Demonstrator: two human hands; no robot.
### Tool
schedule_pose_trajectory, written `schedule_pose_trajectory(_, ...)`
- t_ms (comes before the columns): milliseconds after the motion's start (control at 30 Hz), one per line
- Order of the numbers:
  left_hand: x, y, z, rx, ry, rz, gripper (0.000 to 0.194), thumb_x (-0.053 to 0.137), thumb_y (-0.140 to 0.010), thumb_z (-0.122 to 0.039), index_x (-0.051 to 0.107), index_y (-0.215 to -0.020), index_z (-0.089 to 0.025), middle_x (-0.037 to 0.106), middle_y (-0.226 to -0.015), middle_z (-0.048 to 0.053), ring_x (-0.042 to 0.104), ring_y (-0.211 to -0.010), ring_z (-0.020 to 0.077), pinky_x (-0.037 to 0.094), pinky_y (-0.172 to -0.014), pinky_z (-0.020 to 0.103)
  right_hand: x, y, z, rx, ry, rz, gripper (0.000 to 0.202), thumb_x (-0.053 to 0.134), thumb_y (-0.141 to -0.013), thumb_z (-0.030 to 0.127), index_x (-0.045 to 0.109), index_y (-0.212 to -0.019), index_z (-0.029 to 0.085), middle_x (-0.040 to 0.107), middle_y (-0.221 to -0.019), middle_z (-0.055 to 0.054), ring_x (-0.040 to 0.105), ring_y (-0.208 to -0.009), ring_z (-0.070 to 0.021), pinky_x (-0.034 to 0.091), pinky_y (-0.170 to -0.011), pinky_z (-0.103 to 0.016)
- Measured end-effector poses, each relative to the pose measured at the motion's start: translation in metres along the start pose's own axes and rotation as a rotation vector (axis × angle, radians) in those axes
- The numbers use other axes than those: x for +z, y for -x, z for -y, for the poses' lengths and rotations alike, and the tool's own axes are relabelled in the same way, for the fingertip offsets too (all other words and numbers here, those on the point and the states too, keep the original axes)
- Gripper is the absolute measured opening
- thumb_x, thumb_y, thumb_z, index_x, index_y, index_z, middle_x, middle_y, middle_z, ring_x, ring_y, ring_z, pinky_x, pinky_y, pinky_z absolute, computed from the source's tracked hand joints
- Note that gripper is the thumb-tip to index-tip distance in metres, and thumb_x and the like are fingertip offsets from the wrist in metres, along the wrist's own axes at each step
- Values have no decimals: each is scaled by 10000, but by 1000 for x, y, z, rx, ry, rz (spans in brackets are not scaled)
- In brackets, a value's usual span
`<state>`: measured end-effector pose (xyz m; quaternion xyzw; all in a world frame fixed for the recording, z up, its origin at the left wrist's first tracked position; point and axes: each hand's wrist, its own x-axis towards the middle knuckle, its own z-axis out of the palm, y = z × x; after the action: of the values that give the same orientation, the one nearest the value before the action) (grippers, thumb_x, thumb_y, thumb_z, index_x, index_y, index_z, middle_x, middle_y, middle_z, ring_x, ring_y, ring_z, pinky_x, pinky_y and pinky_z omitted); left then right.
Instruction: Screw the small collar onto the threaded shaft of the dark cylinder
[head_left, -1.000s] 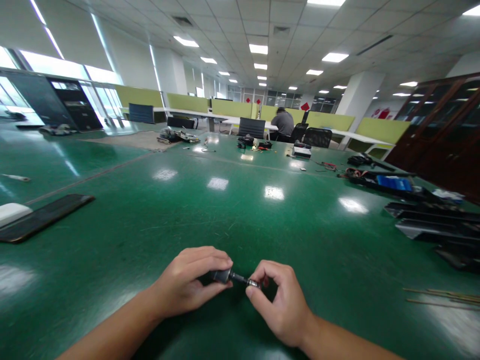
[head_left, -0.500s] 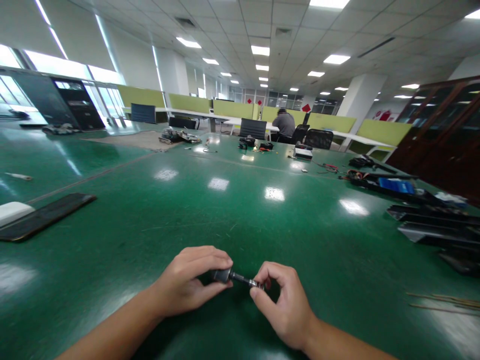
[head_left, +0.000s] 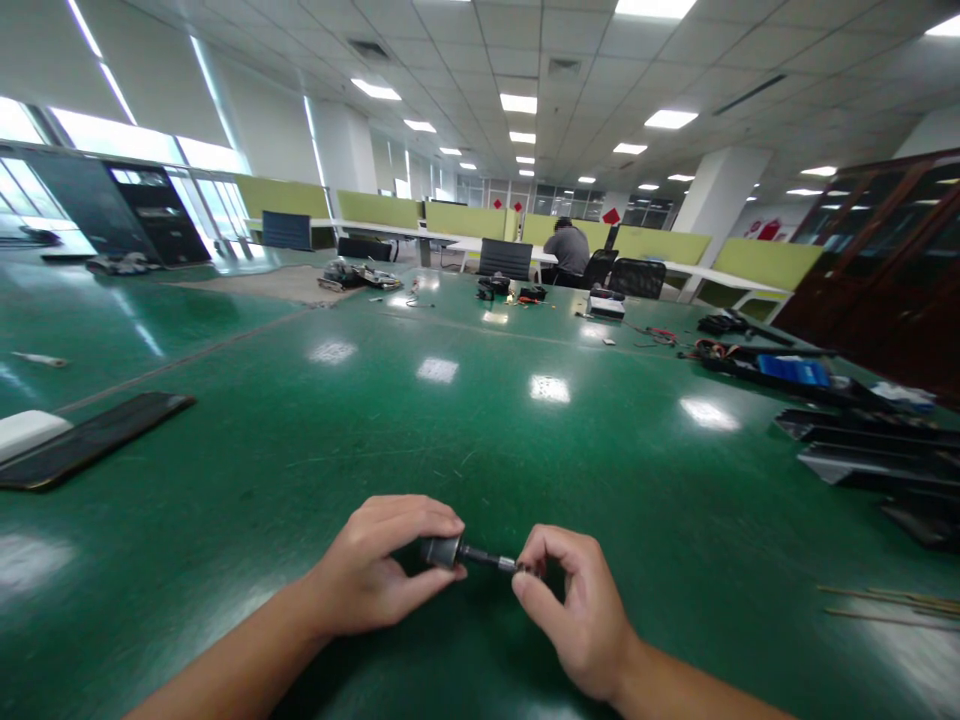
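Note:
Above the near part of the green table (head_left: 420, 440), my left hand (head_left: 390, 565) grips the dark, blocky body of a tool (head_left: 442, 552) between thumb and fingers. A thin dark shaft with a silvery end runs from that body to the right. My right hand (head_left: 574, 605) is closed in a pinch at the shaft's silvery tip. A small metallic piece shows between its thumb and forefinger, too small to name.
A dark flat panel (head_left: 97, 440) and a white object (head_left: 30, 433) lie at the left. Black metal parts (head_left: 877, 465), a blue item (head_left: 793, 371) and thin rods (head_left: 892, 600) lie at the right. A person (head_left: 568, 247) sits beyond the table.
My right hand has shifted slightly to the right, and more of the shaft's silvery end shows. My left hand has hardly moved.

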<state>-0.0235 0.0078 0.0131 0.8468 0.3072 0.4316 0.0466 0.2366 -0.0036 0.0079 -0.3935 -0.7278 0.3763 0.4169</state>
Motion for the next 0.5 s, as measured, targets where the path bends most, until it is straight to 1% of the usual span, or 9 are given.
schedule_pose_trajectory(67,-2,0,0,-46,-3,14,416,858,-753,-233,670,-1125,-226,752,-984,30,719,-907,167,574,-841,285,0,1,-6,17,-106,-33,273,558,-902,296,503,-655,193,459,-606,20,450,-600,-148,343,-590,-282)
schedule_pose_trajectory(133,-4,0,-1,-107,-1,29,383,850,-764,-259,672,-1101,-224,732,-935,33,698,-832,165,566,-747,286,2,2,-12,40,-222,-35,349,479,-959,345,463,-640,205,423,-561,27,409,-547,-142,308,-546,-285)
schedule_pose_trajectory(200,-6,-2,-2,-185,-22,22,374,836,-785,-288,671,-1116,-227,720,-916,35,684,-799,166,556,-700,284,3,2,-15,49,-309,-32,417,433,-999,379,429,-616,214,397,-539,31,380,-519,-137,286,-521,-288)
schedule_pose_trajectory(233,-6,-3,-2,-236,-39,10,390,827,-797,-309,670,-1146,-236,727,-940,38,691,-817,171,564,-713,289,4,1,-16,59,-344,-29,444,411,-1016,392,416,-609,217,385,-533,33,369,-511,-134,281,-513,-288)
schedule_pose_trajectory(300,-6,-5,0,-369,-37,-13,425,798,-829,-360,666,-1221,-263,748,-1051,44,718,-916,190,593,-805,311,6,1,-15,91,-401,-21,474,375,-1041,413,401,-609,221,362,-530,39,352,-500,-130,273,-498,-285)
schedule_pose_trajectory(367,-9,-4,7,-543,55,-49,437,756,-861,-413,663,-1263,-271,743,-1169,51,726,-1027,209,603,-926,346,7,1,-13,129,-445,-18,482,349,-1059,432,400,-628,222,352,-541,44,343,-498,-127,271,-486,-279)
schedule_pose_trajectory(433,-21,3,19,-713,199,-114,457,740,-863,-454,661,-1260,-242,738,-1208,63,725,-1081,224,601,-990,362,7,0,-11,150,-463,-22,483,347,-1068,454,406,-650,220,355,-557,47,342,-505,-124,277,-486,-271)
schedule_pose_trajectory(500,-45,17,33,-836,289,-203,500,771,-823,-480,652,-1227,-211,747,-1194,68,728,-1093,233,612,-982,348,7,-1,-9,148,-443,-19,488,348,-1073,477,415,-666,217,366,-567,48,351,-516,-122,292,-500,-268)
